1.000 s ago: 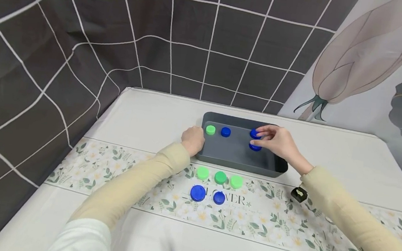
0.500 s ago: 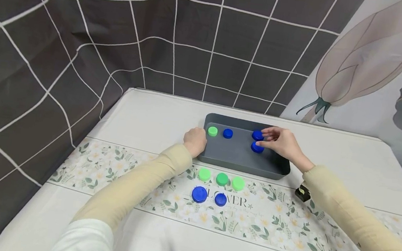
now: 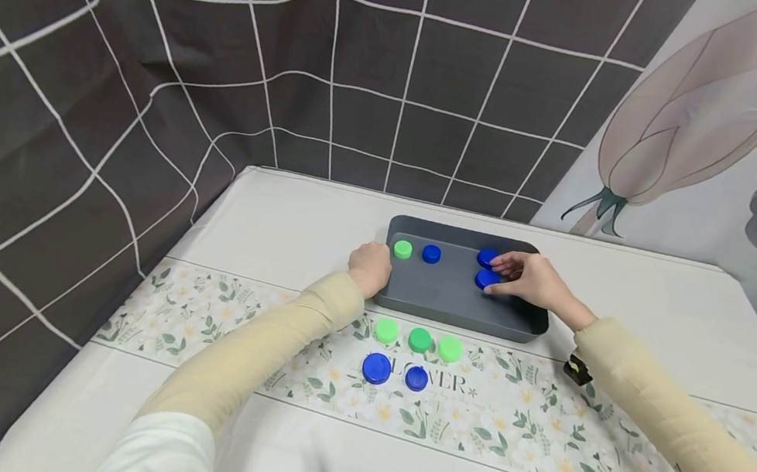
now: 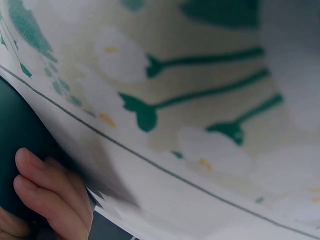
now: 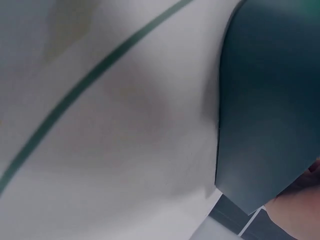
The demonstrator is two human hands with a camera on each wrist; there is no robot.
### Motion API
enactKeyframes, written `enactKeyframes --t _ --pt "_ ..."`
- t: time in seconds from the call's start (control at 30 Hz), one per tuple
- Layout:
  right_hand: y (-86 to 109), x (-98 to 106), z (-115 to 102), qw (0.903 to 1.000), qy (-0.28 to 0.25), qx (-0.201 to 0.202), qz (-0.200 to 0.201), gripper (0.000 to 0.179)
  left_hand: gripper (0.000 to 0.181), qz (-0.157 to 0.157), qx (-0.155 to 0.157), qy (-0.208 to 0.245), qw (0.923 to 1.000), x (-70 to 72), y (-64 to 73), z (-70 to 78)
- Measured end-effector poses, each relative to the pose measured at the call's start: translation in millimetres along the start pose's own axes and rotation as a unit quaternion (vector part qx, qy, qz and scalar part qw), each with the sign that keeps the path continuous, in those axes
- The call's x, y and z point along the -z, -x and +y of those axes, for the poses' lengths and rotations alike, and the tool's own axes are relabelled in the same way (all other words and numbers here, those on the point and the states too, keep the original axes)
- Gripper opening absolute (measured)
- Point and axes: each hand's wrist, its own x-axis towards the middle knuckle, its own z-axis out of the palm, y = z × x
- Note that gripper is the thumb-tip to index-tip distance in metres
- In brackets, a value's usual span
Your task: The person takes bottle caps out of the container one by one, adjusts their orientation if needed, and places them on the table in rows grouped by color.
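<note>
In the head view, a dark grey tray (image 3: 442,294) holds a light green bottle cap (image 3: 402,250) and a small blue cap (image 3: 431,254) at left. Two larger blue caps sit at right: a far blue cap (image 3: 486,258) and a near blue cap (image 3: 486,279). My right hand (image 3: 533,281) reaches over the tray's right side and pinches the near blue cap, thumb at its near side. My left hand (image 3: 371,268) grips the tray's left end; its curled fingers (image 4: 52,197) lie against the outer wall in the left wrist view. The right wrist view hides the caps.
In front of the tray, on the flower-printed cloth (image 3: 333,387), lie a light green cap (image 3: 386,330), a darker green cap (image 3: 419,340), another light green cap (image 3: 450,348) and two blue caps (image 3: 376,368). A small black object (image 3: 577,369) sits by the right sleeve.
My right thumb has shifted from over the near blue cap to its near side, and the fingers have come down behind it. The left hand stays at the tray's end. The whole view has drifted slightly.
</note>
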Motion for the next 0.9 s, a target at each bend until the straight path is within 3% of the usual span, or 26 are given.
enactKeyframes --t 0.27,0.9 --pt "-0.7 -2.2 0.6 0.9999 0.008 0.014 -0.006 0.043 0.027 -0.002 0.008 -0.001 1.0000 -0.7 -0.9 0.7" --pt "-7.4 -4.7 0.7 0.9995 0.014 -0.008 -0.027 0.045 0.025 0.001 0.004 0.002 1.0000 -2.2 -2.7 0.5"
